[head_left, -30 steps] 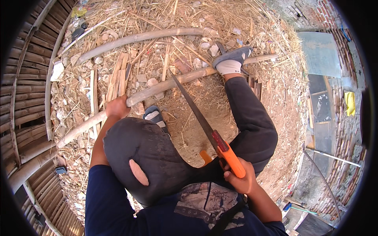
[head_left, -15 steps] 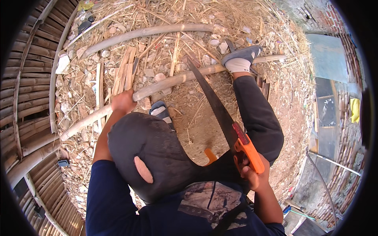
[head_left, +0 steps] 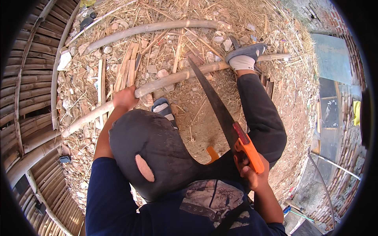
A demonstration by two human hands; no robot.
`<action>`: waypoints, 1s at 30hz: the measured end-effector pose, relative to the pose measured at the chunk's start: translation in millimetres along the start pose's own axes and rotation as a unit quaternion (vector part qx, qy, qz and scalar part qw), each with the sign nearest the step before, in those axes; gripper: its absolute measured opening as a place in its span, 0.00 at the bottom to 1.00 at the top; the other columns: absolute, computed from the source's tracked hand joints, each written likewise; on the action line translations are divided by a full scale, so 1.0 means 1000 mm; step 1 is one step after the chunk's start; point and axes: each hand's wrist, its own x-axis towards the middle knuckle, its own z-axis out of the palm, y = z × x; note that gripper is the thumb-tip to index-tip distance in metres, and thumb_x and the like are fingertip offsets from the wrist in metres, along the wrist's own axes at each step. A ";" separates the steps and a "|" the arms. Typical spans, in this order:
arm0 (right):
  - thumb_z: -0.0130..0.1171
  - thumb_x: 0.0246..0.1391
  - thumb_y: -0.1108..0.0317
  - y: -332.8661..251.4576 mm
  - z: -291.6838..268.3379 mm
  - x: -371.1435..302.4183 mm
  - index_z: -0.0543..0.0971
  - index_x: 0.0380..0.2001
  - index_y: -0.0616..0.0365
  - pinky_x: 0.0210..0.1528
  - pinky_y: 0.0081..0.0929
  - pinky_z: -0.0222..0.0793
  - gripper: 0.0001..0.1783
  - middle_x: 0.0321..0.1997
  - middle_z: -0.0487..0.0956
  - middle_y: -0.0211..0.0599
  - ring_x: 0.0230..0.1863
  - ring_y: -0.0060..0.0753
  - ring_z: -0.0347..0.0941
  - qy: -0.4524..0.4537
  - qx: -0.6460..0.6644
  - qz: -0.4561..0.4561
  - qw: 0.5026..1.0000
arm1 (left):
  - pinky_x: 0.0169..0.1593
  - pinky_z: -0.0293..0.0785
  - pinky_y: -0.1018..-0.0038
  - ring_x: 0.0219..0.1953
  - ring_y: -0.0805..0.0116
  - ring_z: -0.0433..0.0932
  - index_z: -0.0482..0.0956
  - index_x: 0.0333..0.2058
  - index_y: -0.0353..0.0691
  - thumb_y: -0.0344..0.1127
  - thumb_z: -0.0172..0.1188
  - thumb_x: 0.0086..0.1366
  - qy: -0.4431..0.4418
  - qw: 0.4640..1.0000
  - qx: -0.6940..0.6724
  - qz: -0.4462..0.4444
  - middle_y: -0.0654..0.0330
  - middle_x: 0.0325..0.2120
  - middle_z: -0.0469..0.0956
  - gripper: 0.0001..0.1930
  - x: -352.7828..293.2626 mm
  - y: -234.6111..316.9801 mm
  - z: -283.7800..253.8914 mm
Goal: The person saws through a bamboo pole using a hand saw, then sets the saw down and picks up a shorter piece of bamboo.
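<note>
A long bamboo pole (head_left: 173,80) lies slantwise across the ground ahead of me. Near its left part, my left hand (head_left: 126,98) is wrapped round it. My right foot, in a dark sandal (head_left: 248,52), rests at the pole farther right. My right hand (head_left: 255,171) grips the orange handle of a handsaw (head_left: 218,110), above my right thigh. Its dark toothed blade points up and to the left, with the tip passing over the pole in view; whether the blade touches it, I cannot tell.
Another pole (head_left: 149,28) lies farther off among straw and stones. Split wood strips (head_left: 126,65) lie beyond my left hand. A bamboo slat wall (head_left: 31,84) stands at left, a brick wall (head_left: 348,157) at right. A curved orange object (head_left: 212,155) shows between my legs.
The view has shifted slightly, so the ground and poles sit a little differently. My left hand still grips the pole and my right hand still holds the saw.
</note>
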 end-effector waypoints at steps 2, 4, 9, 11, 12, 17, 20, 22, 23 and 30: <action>0.66 0.55 0.66 0.000 0.000 0.001 0.75 0.37 0.62 0.31 0.21 0.71 0.13 0.27 0.78 0.31 0.25 0.21 0.75 -0.003 -0.010 -0.005 1.000 | 0.51 0.81 0.57 0.47 0.51 0.85 0.78 0.48 0.46 0.45 0.69 0.57 -0.002 1.000 0.006 0.000 0.53 0.43 0.85 0.22 0.000 0.001 -0.002; 0.66 0.55 0.67 -0.002 0.001 0.001 0.75 0.37 0.62 0.32 0.21 0.71 0.12 0.28 0.79 0.32 0.25 0.20 0.75 -0.005 -0.014 0.000 1.000 | 0.51 0.81 0.57 0.47 0.51 0.85 0.78 0.49 0.46 0.45 0.70 0.57 -0.005 1.000 0.008 -0.001 0.53 0.44 0.85 0.22 0.000 0.002 -0.002; 0.66 0.54 0.69 -0.007 0.001 0.002 0.75 0.36 0.62 0.32 0.21 0.71 0.11 0.27 0.78 0.31 0.26 0.20 0.75 0.003 -0.001 0.016 1.000 | 0.52 0.81 0.58 0.48 0.52 0.84 0.79 0.49 0.46 0.44 0.69 0.57 -0.010 1.000 0.000 -0.008 0.54 0.45 0.85 0.22 0.001 0.002 -0.002; 0.67 0.54 0.68 -0.004 -0.001 0.003 0.75 0.36 0.62 0.32 0.20 0.71 0.12 0.27 0.78 0.30 0.25 0.20 0.74 0.006 -0.001 0.010 1.000 | 0.52 0.81 0.58 0.48 0.52 0.85 0.79 0.49 0.47 0.44 0.69 0.57 -0.010 1.000 0.003 -0.009 0.53 0.44 0.85 0.21 0.001 0.005 -0.003; 0.67 0.54 0.68 -0.003 -0.001 0.003 0.75 0.36 0.62 0.31 0.20 0.71 0.12 0.26 0.78 0.30 0.25 0.20 0.74 0.008 -0.001 0.007 1.000 | 0.52 0.81 0.58 0.48 0.52 0.85 0.79 0.49 0.47 0.44 0.69 0.57 -0.009 1.000 0.005 -0.009 0.53 0.44 0.85 0.21 0.001 0.005 -0.003; 0.68 0.55 0.65 0.000 0.001 0.007 0.75 0.36 0.62 0.29 0.19 0.69 0.14 0.25 0.77 0.30 0.23 0.19 0.73 0.023 0.034 0.010 0.999 | 0.51 0.80 0.58 0.47 0.52 0.85 0.79 0.48 0.46 0.44 0.68 0.57 -0.003 1.000 -0.008 -0.006 0.54 0.44 0.85 0.20 0.001 0.001 0.001; 0.69 0.55 0.65 0.005 0.004 0.006 0.75 0.37 0.62 0.29 0.19 0.69 0.15 0.24 0.77 0.30 0.23 0.20 0.73 0.027 0.060 0.018 0.998 | 0.51 0.80 0.58 0.48 0.53 0.84 0.79 0.48 0.46 0.44 0.68 0.58 -0.018 1.000 -0.005 -0.013 0.54 0.44 0.85 0.20 -0.003 0.000 -0.004; 0.69 0.55 0.63 0.008 0.005 0.005 0.74 0.38 0.62 0.28 0.19 0.68 0.17 0.24 0.76 0.31 0.23 0.20 0.72 0.029 0.068 0.006 0.997 | 0.52 0.80 0.58 0.49 0.54 0.84 0.79 0.48 0.46 0.44 0.68 0.58 -0.022 1.000 0.000 -0.010 0.54 0.45 0.85 0.20 -0.003 0.004 -0.011; 0.69 0.55 0.62 0.010 0.005 0.005 0.74 0.38 0.61 0.28 0.19 0.68 0.17 0.24 0.76 0.31 0.23 0.20 0.72 0.024 0.066 0.001 0.997 | 0.52 0.80 0.58 0.50 0.54 0.84 0.78 0.49 0.46 0.44 0.68 0.59 -0.023 1.000 0.003 -0.005 0.55 0.46 0.84 0.20 -0.004 0.004 -0.011; 0.68 0.57 0.55 0.008 0.012 0.009 0.73 0.37 0.60 0.29 0.19 0.67 0.20 0.22 0.75 0.30 0.22 0.21 0.72 0.001 0.015 -0.022 1.000 | 0.53 0.80 0.59 0.51 0.56 0.83 0.78 0.50 0.45 0.45 0.66 0.62 -0.031 0.999 0.008 0.001 0.56 0.47 0.84 0.20 -0.004 0.000 -0.008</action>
